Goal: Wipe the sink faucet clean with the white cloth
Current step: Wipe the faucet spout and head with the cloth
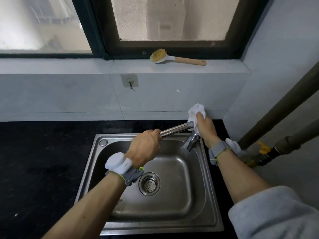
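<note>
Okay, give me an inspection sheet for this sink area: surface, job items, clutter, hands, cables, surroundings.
Surface: black countertop around a steel sink; drain strainer in the basin.
Job's things: chrome faucet spout lies across the sink's back edge; white cloth bunched over its right end.
Clutter: dish brush with yellow bristles lies on the window ledge.
Hands: left hand has a grip on the spout; right hand holds the cloth against the faucet. Both wrists carry strapped bands.
Cables: nothing seen.
Surroundings: adhesive wall hook, dark-framed window, pipes with a yellow valve handle at right.
</note>
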A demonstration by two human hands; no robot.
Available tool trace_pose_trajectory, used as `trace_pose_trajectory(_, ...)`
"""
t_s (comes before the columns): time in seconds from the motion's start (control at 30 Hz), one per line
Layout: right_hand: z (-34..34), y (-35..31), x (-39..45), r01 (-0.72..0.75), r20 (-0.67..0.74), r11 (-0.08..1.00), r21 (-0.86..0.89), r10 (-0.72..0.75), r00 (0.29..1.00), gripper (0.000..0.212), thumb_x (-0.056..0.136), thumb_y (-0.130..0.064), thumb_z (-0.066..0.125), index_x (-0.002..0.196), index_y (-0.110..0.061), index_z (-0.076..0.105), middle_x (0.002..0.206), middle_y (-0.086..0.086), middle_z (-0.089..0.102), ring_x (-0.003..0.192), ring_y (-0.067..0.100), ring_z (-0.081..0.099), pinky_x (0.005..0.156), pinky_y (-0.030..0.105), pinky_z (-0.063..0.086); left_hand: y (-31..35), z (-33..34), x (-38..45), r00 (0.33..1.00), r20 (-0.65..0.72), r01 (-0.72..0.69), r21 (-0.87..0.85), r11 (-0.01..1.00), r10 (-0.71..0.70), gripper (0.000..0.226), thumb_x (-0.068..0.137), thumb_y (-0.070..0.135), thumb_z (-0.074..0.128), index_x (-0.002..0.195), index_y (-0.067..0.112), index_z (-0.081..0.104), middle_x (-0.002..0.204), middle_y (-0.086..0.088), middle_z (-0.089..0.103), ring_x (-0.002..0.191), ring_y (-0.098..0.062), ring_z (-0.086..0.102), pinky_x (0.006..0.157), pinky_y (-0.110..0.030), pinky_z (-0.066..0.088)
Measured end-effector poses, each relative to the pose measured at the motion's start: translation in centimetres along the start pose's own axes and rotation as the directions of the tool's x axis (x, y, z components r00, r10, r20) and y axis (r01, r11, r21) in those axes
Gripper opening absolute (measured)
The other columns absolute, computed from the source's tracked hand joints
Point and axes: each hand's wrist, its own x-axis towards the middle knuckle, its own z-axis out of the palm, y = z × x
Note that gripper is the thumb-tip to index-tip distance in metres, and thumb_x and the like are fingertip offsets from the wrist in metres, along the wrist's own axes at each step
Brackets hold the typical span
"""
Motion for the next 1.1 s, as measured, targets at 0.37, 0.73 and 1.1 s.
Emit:
trace_pose_trajectory(0.37, -0.1, 1.6, 1.0, -0.121, -0.048, 0.983, 0.139, 0.129, 0.99, 0.052, 0.066, -0.062, 0.042, 0.068, -0.014, 0.061, 0.092, 0.016, 0.067, 0.088, 0.035, 0.063, 0.073, 0.039, 0.046, 0.2, 0.2, -0.3, 1.0, -0.025, 0.005, -0.079, 0.997, -0.007, 0.023, 0.1, 0.029, 0.041, 0.109, 0.014, 0.056, 0.104, -0.011, 0.065, 0.092, -0.039, 0.062, 0.071, -0.044, 0.049)
trace_pose_trajectory(0.73, -0.4, -0.9, -1.7, 0.177, -0.032, 0.97, -0.168, -0.185, 0.982, 0.028, 0.091, -0.03, 0.048, 0.082, -0.008, 0.063, 0.083, 0.012, 0.065, 0.083, 0.032, 0.059, 0.072, 0.034, 0.045, 0.2, 0.3, 0.0, 1.0, 0.001, 0.019, -0.076, 0.997, -0.019, 0.022, 0.099, 0.029, 0.044, 0.105, 0.012, 0.056, 0.103, -0.013, 0.067, 0.089, -0.04, 0.063, 0.068, -0.041, 0.047)
trace_pose_trajectory(1.1, 2.1, -3.3, -3.1, 0.481, 0.229, 0.483, -0.732, -0.491, 0.841, 0.047, 0.087, -0.044, 0.029, 0.073, -0.014, 0.062, 0.084, 0.014, 0.071, 0.082, 0.032, 0.063, 0.072, 0.034, 0.037, 0.8, -0.2, -0.1, 0.998, 0.052, 0.029, -0.004, 1.0, -0.028, 0.025, 0.098, 0.024, 0.046, 0.118, 0.01, 0.051, 0.113, -0.016, 0.062, 0.097, -0.041, 0.062, 0.071, -0.043, 0.046)
